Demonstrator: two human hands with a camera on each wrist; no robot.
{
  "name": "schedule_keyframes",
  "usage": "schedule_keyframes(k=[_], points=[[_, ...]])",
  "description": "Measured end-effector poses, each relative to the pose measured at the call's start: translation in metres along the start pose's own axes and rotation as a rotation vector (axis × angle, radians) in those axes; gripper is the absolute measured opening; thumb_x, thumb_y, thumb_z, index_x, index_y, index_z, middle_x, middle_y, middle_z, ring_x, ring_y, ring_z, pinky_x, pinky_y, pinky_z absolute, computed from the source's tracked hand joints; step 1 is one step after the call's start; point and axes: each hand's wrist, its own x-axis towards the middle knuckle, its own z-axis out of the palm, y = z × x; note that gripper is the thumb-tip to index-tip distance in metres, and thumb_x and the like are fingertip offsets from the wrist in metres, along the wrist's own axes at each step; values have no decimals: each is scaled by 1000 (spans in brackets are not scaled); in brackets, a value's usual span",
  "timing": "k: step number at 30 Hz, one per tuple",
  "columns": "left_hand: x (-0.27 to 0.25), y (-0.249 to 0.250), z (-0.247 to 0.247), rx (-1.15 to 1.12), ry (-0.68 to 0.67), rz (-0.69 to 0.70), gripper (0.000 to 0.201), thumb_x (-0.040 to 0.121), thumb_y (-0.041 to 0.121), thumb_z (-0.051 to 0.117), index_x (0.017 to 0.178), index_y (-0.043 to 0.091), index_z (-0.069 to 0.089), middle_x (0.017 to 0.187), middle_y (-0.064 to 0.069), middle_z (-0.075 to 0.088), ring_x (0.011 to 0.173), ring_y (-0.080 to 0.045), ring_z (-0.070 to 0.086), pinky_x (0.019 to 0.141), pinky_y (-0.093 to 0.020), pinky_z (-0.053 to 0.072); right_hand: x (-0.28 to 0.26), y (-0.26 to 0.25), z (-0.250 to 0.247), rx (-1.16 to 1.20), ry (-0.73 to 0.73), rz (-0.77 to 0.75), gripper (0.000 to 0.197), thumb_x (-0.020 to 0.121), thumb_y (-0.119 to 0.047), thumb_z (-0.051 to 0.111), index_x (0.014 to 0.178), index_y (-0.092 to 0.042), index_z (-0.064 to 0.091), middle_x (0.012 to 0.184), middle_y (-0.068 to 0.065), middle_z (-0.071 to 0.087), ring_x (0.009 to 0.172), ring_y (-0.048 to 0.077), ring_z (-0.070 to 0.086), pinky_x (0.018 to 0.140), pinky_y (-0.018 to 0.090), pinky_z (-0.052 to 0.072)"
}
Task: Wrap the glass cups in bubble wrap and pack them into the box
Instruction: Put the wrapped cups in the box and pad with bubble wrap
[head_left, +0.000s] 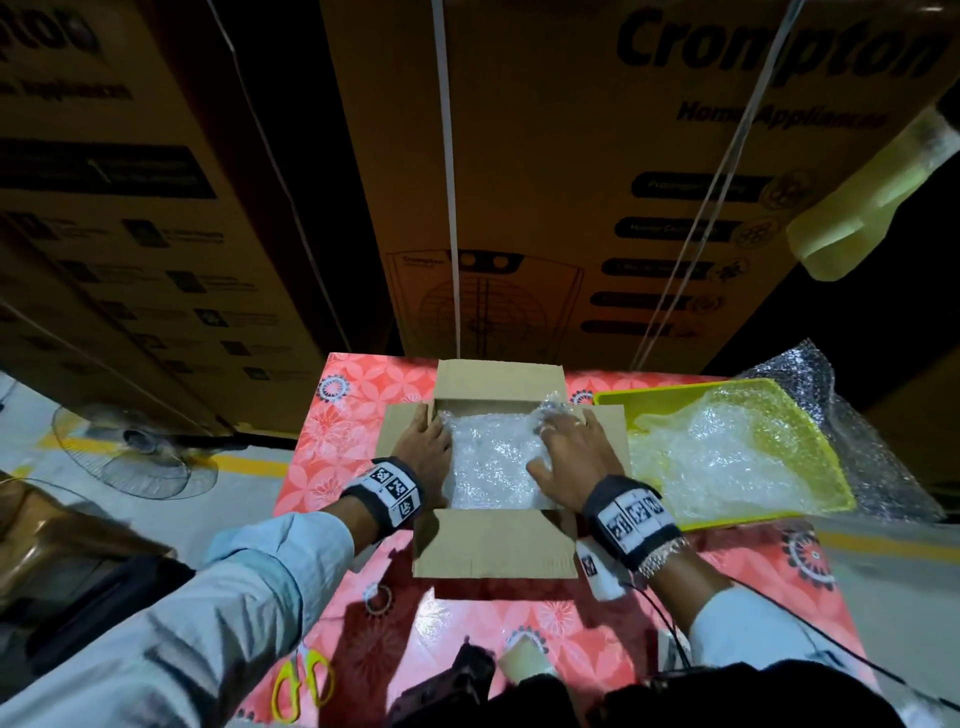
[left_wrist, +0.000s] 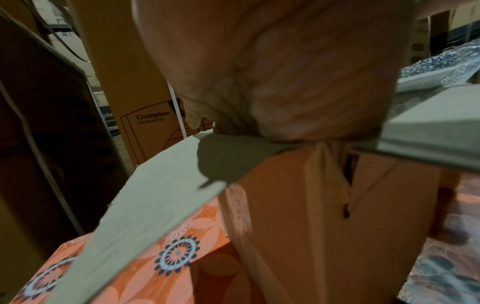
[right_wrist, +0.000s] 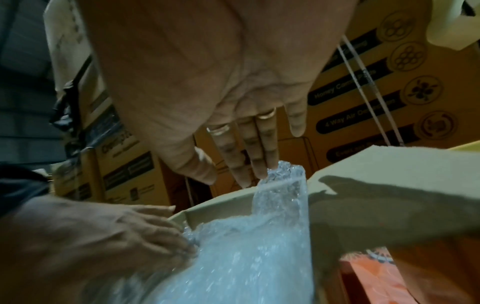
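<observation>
Left hand (head_left: 422, 446) lies flat-fingered at 9 o'clock, pressing the clear bubble wrap (head_left: 493, 467) into the open brown cardboard box (head_left: 493, 551); right hand (head_left: 574, 457), fingers straight, pushes at 3 o'clock. No glass cups visible; hard pressing could crack any beneath

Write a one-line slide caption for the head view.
Both hands, left and right, press bubble wrap into the open box.

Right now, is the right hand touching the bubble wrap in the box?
Touching. The right wrist view shows the right hand's fingers straight, tips meeting the raised bubble wrap at the box corner.
</observation>
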Motion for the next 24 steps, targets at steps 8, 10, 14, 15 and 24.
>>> schedule_keyframes(k=[8, 10, 14, 15, 24], points=[[3, 5, -8, 159, -126, -30, 119, 85, 91, 19, 162, 1, 14, 170, -23, 10, 156, -45, 4, 123, -63, 1, 34, 8, 25, -263, -197, 61, 76, 95, -59, 42, 154, -11, 37, 169, 3, 19, 157, 27, -3, 118, 68, -13], [3, 8, -12, 218, -150, 0, 113, 87, 89, 14, 162, 5, 17, 170, -19, 16, 155, -44, 9, 123, -61, 5, 31, 7, 33, -366, -227, 43, 81, 96, -61, 39, 156, -7, 35, 169, 9, 16, 157, 30, -5, 117, 68, -15], [4, 8, -16, 310, -193, 52, 112, 86, 91, 9, 163, 11, 19, 168, -15, 23, 153, -39, 19, 121, -60, 10, 35, 1, 32, -449, -297, 14, 79, 99, -61, 28, 153, -5, 38, 165, 16, 26, 155, 30, 18, 113, 67, -24], [4, 7, -17, 305, -203, 50, 113, 85, 92, 8, 163, 11, 18, 169, -15, 22, 154, -39, 17, 122, -60, 9, 38, -1, 31, -458, -334, 9, 74, 100, -60, 28, 149, -9, 46, 162, 14, 34, 153, 30, 24, 112, 69, -24], [-20, 1, -27, -125, 38, -58, 44, 101, 46, 54, 126, 11, 64, 149, -20, 50, 139, -36, 42, 118, -55, 27, 19, 6, 9, -105, -105, 21, 46, 98, -41, 47, 136, -17, 56, 155, 8, 43, 150, 24, 29, 122, 65, 2]])
